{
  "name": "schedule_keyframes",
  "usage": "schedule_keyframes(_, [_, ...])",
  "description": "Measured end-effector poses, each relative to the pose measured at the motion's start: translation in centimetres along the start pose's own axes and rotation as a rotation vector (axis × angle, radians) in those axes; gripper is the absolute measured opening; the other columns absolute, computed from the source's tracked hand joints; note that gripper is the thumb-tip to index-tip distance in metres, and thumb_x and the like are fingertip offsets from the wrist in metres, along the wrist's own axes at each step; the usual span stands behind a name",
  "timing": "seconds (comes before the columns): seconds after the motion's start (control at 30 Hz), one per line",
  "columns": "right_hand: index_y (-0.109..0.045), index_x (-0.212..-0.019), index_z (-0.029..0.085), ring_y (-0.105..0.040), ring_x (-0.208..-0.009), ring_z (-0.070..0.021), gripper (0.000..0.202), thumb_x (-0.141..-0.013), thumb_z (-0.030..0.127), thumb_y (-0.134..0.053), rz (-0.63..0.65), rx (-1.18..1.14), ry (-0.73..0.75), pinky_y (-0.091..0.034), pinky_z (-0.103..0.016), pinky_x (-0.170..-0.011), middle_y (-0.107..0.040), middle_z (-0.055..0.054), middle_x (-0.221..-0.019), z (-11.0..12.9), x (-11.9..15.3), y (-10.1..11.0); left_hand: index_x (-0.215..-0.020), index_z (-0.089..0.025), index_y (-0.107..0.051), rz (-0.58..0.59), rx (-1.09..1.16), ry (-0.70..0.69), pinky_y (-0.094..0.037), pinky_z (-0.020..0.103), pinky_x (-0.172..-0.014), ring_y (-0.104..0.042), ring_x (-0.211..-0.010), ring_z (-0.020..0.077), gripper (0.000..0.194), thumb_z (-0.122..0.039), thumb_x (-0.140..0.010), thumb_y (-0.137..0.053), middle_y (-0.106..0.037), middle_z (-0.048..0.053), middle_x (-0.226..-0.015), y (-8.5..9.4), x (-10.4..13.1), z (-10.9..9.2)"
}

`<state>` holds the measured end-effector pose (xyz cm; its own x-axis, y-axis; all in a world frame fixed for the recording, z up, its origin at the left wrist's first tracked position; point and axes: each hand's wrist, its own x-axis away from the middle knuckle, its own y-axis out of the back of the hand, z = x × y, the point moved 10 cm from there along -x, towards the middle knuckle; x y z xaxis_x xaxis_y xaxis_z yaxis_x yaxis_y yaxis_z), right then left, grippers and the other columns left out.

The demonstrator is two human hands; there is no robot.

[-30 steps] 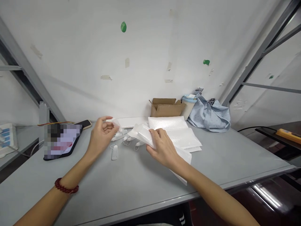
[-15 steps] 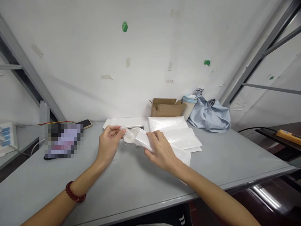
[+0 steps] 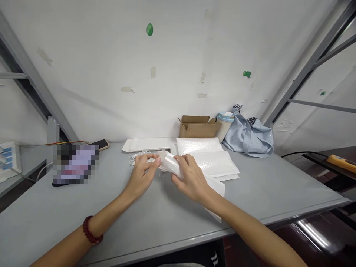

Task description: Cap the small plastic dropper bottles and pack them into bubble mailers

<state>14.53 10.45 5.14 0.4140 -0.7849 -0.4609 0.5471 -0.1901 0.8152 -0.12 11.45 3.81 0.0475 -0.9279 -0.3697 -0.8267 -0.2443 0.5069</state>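
Note:
My right hand (image 3: 191, 180) is closed round a small white bubble mailer (image 3: 172, 165), holding it above the table with its narrow end turned left. At that end my left hand (image 3: 143, 172) pinches clear plastic film between thumb and fingers; most of the film is hidden by the fingers. Behind my left hand, small clear packets (image 3: 142, 153) with thin white loops lie on the table, partly covered. Under and beyond my right hand are more white bubble mailers (image 3: 214, 163), lying in a loose stack.
A long white mailer (image 3: 148, 144) lies along the wall. Behind the stack stand an open cardboard box (image 3: 198, 128), a cup with a blue lid (image 3: 224, 122) and a light blue cloth bag (image 3: 250, 137). A phone (image 3: 101, 144) and a blurred-out item (image 3: 78, 163) lie on the left.
My left hand has moved right, up to the end of the held mailer. The clear film that stretched between the hands now shows less. Small packets behind the left hand have come into sight.

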Motion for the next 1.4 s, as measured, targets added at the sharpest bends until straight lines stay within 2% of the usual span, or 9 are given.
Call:
schedule_keyframes(0.27, [-0.045,-0.124,0.014,-0.048,-0.095,-0.0256,0.046,-0.079,0.025,-0.053,-0.023,0.003,0.030,-0.050,-0.041,-0.077,-0.049,-0.014,-0.105,0.0,0.0,0.0,-0.084,-0.026,-0.075,0.012,0.039,-0.098,-0.032,0.042,-0.103,-0.040,-0.114,0.0242,0.038,-0.045,-0.090,-0.043,-0.061,0.004,-0.111,1.0,0.0,-1.4])
schedule_keyframes(0.4, [-0.045,-0.123,0.013,-0.047,-0.097,-0.0261,0.046,-0.080,0.023,-0.052,0.027,0.018,0.037,-0.049,-0.042,-0.080,-0.049,-0.014,-0.105,0.3,0.1,-0.4,-0.082,-0.023,-0.075,0.156,0.120,-0.180,-0.037,0.037,-0.097,-0.047,-0.106,0.0225,0.041,-0.045,-0.092,-0.041,-0.067,0.005,-0.099,-0.1,0.1,-2.5])
schedule_keyframes(0.57, [-0.041,-0.129,0.008,-0.045,-0.098,-0.0279,0.052,-0.079,0.023,-0.051,0.071,0.070,0.053,-0.047,-0.044,-0.082,-0.048,-0.017,-0.107,0.7,0.2,-0.9,-0.087,-0.022,-0.075,0.228,0.255,-0.031,-0.041,0.036,-0.095,-0.054,-0.108,0.0233,0.040,-0.048,-0.089,-0.046,-0.066,0.007,-0.105,-0.5,-0.1,-1.3])
schedule_keyframes(0.73, [-0.036,-0.131,0.006,-0.043,-0.097,-0.0290,0.059,-0.077,0.023,-0.052,0.083,0.095,0.056,-0.046,-0.046,-0.081,-0.046,-0.019,-0.110,0.8,0.3,-1.3,-0.089,-0.022,-0.075,0.213,0.376,0.076,-0.038,0.036,-0.101,-0.055,-0.112,0.0235,0.036,-0.048,-0.085,-0.051,-0.070,0.005,-0.106,-0.2,-0.2,-0.6])
schedule_keyframes(0.97, [-0.033,-0.133,0.008,-0.041,-0.095,-0.0274,0.063,-0.074,0.020,-0.052,0.122,0.105,0.104,-0.045,-0.045,-0.080,-0.044,-0.017,-0.109,1.5,0.7,-2.1,-0.083,-0.022,-0.072,0.275,0.462,0.261,-0.051,0.030,-0.075,-0.065,-0.079,0.0182,0.024,-0.041,-0.068,-0.075,-0.072,0.001,-0.085,-1.3,-0.5,2.0])
schedule_keyframes(1.1, [-0.034,-0.134,0.006,-0.040,-0.096,-0.0272,0.063,-0.075,0.019,-0.051,0.133,0.108,0.097,-0.045,-0.044,-0.081,-0.044,-0.018,-0.109,1.6,0.8,-2.0,-0.085,-0.024,-0.074,0.372,0.469,0.261,-0.052,0.030,-0.079,-0.065,-0.084,0.0179,0.022,-0.041,-0.071,-0.072,-0.073,0.001,-0.087,-1.7,-0.4,2.0])
schedule_keyframes(1.23, [-0.031,-0.137,0.003,-0.039,-0.099,-0.0290,0.071,-0.072,0.021,-0.054,0.188,0.143,0.109,-0.044,-0.045,-0.083,-0.043,-0.019,-0.111,1.7,0.9,-2.5,-0.084,-0.026,-0.077,0.553,0.252,0.104,-0.052,0.033,-0.076,-0.066,-0.083,0.0220,0.023,-0.041,-0.079,-0.061,-0.074,0.001,-0.082,-2.2,0.2,0.1])
schedule_keyframes(1.3, [-0.030,-0.137,0.003,-0.038,-0.102,-0.0304,0.073,-0.071,0.021,-0.055,0.227,0.167,0.125,-0.043,-0.046,-0.084,-0.042,-0.020,-0.113,1.8,1.1,-3.1,-0.082,-0.026,-0.077,0.488,0.046,0.007,-0.051,0.034,-0.076,-0.067,-0.082,0.0237,0.023,-0.040,-0.078,-0.058,-0.075,0.001,-0.082,-1.0,-0.5,0.0])
schedule_keyframes(1.4, [-0.034,-0.135,0.005,-0.037,-0.103,-0.0306,0.069,-0.071,0.020,-0.054,0.248,0.179,0.129,-0.043,-0.045,-0.084,-0.042,-0.020,-0.113,1.8,1.3,-3.4,-0.081,-0.023,-0.074,0.191,-0.323,-0.077,-0.049,0.035,-0.076,-0.066,-0.081,0.0243,0.029,-0.040,-0.080,-0.050,-0.075,0.004,-0.088,2.8,-2.6,1.1])
